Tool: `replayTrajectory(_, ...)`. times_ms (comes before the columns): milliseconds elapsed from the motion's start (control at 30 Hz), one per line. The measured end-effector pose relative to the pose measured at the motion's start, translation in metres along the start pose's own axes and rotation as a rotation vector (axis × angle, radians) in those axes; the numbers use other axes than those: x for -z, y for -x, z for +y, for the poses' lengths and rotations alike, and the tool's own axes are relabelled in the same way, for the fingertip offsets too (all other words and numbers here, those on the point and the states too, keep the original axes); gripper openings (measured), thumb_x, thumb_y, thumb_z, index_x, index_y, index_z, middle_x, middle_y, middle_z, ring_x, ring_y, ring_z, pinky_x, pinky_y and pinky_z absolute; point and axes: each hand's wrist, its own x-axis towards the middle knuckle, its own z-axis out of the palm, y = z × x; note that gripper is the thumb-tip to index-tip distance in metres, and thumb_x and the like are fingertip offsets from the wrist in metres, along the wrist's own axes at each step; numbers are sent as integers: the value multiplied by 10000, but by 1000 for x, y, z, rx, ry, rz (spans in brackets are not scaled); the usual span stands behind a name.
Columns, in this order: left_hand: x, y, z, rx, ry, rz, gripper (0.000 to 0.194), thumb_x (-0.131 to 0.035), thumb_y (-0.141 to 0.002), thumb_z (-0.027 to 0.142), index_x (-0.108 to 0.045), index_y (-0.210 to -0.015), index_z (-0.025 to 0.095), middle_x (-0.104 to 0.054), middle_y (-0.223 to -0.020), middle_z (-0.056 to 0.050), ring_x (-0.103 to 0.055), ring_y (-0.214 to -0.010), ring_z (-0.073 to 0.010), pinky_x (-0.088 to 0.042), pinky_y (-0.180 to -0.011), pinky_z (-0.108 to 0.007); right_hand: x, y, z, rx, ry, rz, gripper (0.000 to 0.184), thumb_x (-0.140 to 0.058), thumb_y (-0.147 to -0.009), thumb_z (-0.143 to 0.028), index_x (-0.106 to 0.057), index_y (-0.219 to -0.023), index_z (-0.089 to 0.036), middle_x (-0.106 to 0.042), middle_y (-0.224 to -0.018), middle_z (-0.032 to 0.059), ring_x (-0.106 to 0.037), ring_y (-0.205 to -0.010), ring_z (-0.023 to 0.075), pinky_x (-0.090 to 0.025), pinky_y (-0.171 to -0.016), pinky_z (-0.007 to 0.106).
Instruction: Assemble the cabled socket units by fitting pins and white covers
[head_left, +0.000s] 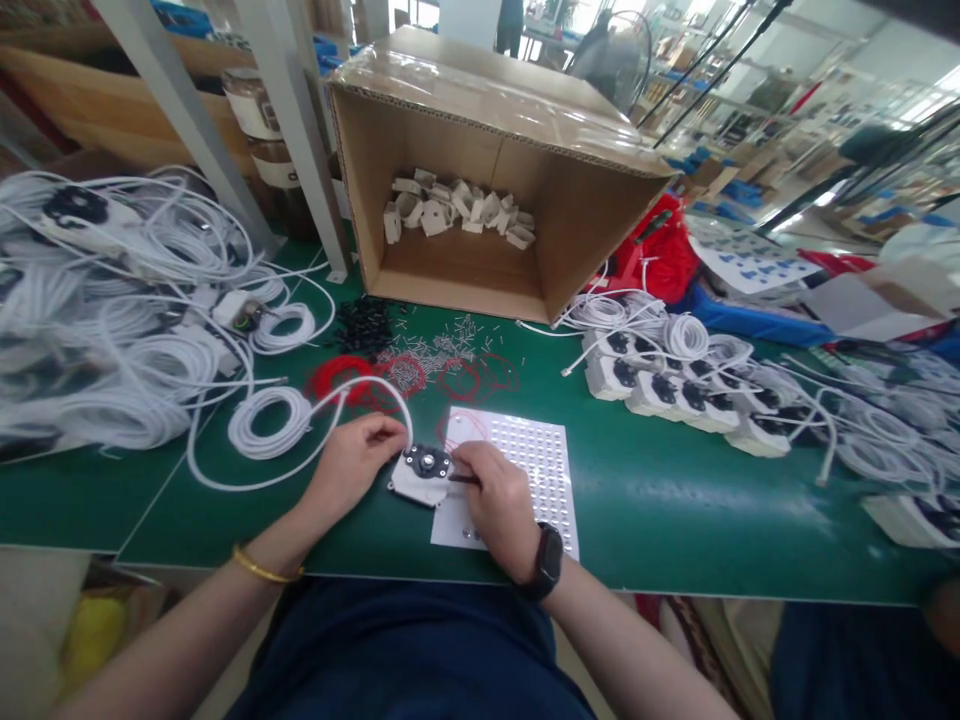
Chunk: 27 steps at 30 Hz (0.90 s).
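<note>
Here we are, front of the cardboard box [465,190]: the white housing [417,487] lies on the green table [645,520], at the left edge of the dotted sheet [551,460]. Left hand [352,462], fingers bunched together at the cable [401,400], and what they grip I can't tell! Right hand [504,505] pinches a slim dark piece [463,479] against the housing, while loose screws [427,358] lie scattered nearer the box

Labelled jars [253,115] show between two grey posts [289,110], a fan [616,62] farther back.
</note>
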Motion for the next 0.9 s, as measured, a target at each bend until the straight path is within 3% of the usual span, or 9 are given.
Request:
replayTrajectory(133,-4,-4,-6,-22,-10,-3,158,-581,-725,309,-666,-724,175,-670,-658,-6,-607,-621,-157,-459,-602,-257,-7,8,3,96,37,65,402,-375,-768,12,-634,-1011,-177,-672,-976,92,-630,-913,193,-523,-803,312)
replayTrajectory(367,0,-4,-2,-89,-50,-61,157,-560,-756,305,-655,-709,189,-671,-693,-11,-619,-673,-169,-475,-667,-272,-13,12,4,35,-72,97,383,-407,-792,0,-660,-1010,-188,-673,-965,84,-644,-901,180,-538,-806,295)
replayTrajectory(533,7,-2,-3,-406,-209,-79,204,-501,-813,283,-678,-746,208,-686,-826,-46,-635,-818,-187,-485,-769,-286,3,5,-3,-23,-161,-39,395,-467,-754,12,-694,-980,-218,-707,-980,50,-655,-930,183,-528,-836,311)
replayTrajectory(600,8,0,-7,-503,-264,-92,217,-479,-827,265,-686,-787,213,-696,-844,-54,-643,-836,-189,-495,-778,-290,17,-7,2,-106,-179,-71,288,-520,-785,-55,-713,-921,-220,-726,-929,42,-674,-875,191,-533,-799,318)
replayTrajectory(667,7,3,-11,-520,-269,-88,216,-480,-830,265,-689,-807,216,-707,-858,-56,-652,-843,-194,-502,-789,-298,33,-27,15,-260,-82,-1,191,-540,-833,-161,-710,-911,-203,-733,-895,47,-682,-821,187,-529,-759,304)
replayTrajectory(767,4,9,-12,-398,-218,-5,180,-527,-821,313,-684,-805,226,-717,-853,-38,-662,-814,-196,-507,-783,-301,54,-71,49,-485,187,134,212,-504,-876,-249,-682,-939,-155,-725,-862,78,-670,-810,190,-498,-755,297)
replayTrajectory(900,-1,11,-12,-220,-141,29,173,-567,-795,359,-660,-743,222,-702,-815,-20,-654,-772,-190,-508,-725,-285,63,-123,90,-588,326,120,140,-623,-791,-257,-659,-801,-122,-692,-859,145,-647,-860,256,-468,-763,344)
